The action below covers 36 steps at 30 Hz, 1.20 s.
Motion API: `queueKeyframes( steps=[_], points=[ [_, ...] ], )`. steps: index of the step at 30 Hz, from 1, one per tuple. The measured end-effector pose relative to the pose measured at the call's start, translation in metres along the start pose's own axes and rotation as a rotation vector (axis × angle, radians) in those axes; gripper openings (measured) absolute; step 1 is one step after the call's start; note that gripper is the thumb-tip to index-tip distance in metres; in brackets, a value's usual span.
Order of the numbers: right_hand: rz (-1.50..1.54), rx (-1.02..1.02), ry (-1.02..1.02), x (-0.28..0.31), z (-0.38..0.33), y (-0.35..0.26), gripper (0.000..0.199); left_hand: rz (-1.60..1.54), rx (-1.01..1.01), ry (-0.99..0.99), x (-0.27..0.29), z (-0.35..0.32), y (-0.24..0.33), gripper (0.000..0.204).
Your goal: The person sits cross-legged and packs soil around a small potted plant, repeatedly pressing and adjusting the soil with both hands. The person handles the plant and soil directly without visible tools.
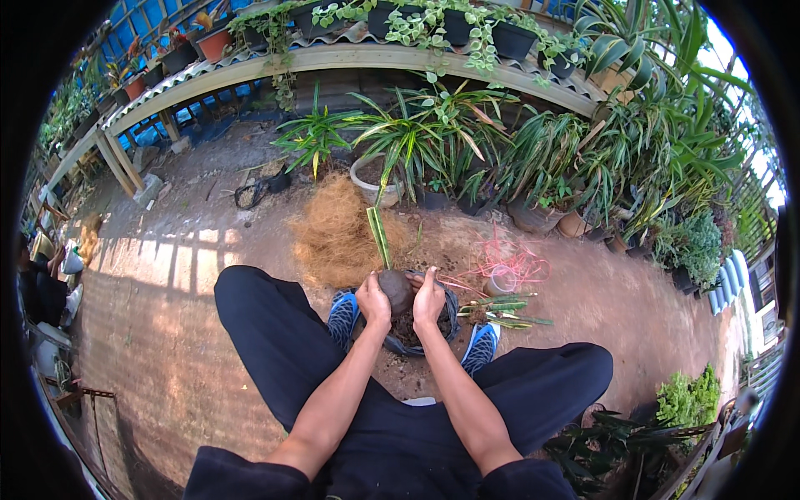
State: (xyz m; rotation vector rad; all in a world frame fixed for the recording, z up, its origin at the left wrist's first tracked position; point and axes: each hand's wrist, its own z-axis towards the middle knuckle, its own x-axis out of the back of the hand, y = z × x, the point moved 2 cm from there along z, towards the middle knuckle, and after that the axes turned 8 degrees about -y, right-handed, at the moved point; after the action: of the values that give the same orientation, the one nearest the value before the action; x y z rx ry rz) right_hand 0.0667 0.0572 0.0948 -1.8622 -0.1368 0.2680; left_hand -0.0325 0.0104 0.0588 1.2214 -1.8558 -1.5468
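Between my two hands is a dark, rounded ball of soil [397, 291], with the upright green-and-yellow leaves of a plant cutting [379, 239] rising from its far side. My left hand [374, 302] is curled around the ball's left side. Against its right side presses my right hand [429, 300], thumb up; its fingertips are partly hidden. Just below them, between my shoes, sits a black plastic container of loose soil [407, 348]. Several striped cut leaves [508, 312] lie on the ground to the right of it.
A heap of brown fibre [333, 233] lies ahead of the container. Tangled pink string [521, 265] surrounds a small clear cup [500, 282] at the right. Farther off stand a white pot [367, 183], leafy plants and a wooden shelf [358, 58]. Another person [46, 283] sits at far left.
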Motion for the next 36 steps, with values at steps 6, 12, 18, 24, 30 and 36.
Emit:
queueKeyframes(
  steps=[6,12,18,24,30,36],
  points=[
    [-0.274,0.061,-0.066,-0.003,-0.004,-0.011,0.064,-0.107,-0.036,-0.214,-0.007,-0.01,-0.013,0.033],
    [-0.402,0.066,0.014,-0.006,-0.01,-0.001,0.058,0.127,-0.241,-0.043,-0.004,-0.005,-0.011,0.034],
    [-0.217,-0.07,0.186,-0.002,-0.004,0.016,0.068,0.231,-0.231,-0.004,-0.01,-0.026,0.002,0.044],
    [-0.306,0.047,0.161,-0.01,-0.011,0.015,0.073,0.228,0.066,0.101,-0.002,-0.013,0.002,0.061],
    [-0.147,0.038,-0.056,-0.005,0.006,0.003,0.07,-0.376,0.283,0.081,0.003,0.015,-0.024,0.053],
    [-0.458,0.036,-0.097,-0.009,-0.006,0.001,0.06,-0.243,0.085,-0.162,-0.001,0.012,-0.031,0.043]
  ],
)
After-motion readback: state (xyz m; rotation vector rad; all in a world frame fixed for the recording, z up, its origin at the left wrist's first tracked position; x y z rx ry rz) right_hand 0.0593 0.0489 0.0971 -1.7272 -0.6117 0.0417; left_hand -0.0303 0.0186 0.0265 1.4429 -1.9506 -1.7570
